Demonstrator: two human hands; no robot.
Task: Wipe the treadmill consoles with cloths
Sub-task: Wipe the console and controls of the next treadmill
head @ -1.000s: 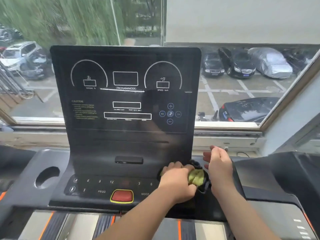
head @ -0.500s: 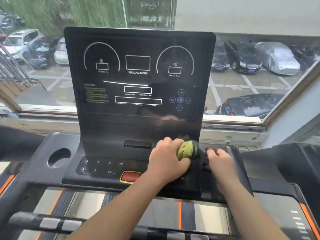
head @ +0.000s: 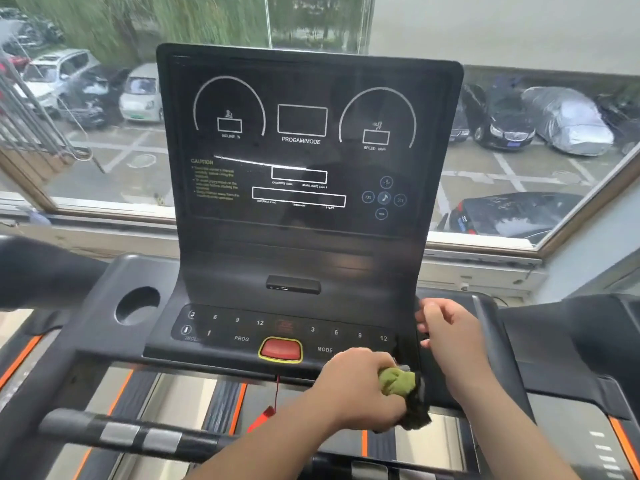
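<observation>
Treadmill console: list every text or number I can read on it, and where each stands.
"PROGAM/MODE": upper display, under centre box.
"CAUTION": display left; lines below blurred.
"SPEED": under right dial.
"3 6 9 12": keypad left; again right.
"PROG", "MODE": beside red button.
Other captions too small.

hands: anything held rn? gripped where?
Left hand clutches a bunched green cloth, fist closed round its middle, dark part hanging below. Right hand rests on the console edge; whether it holds anything cannot be told.
</observation>
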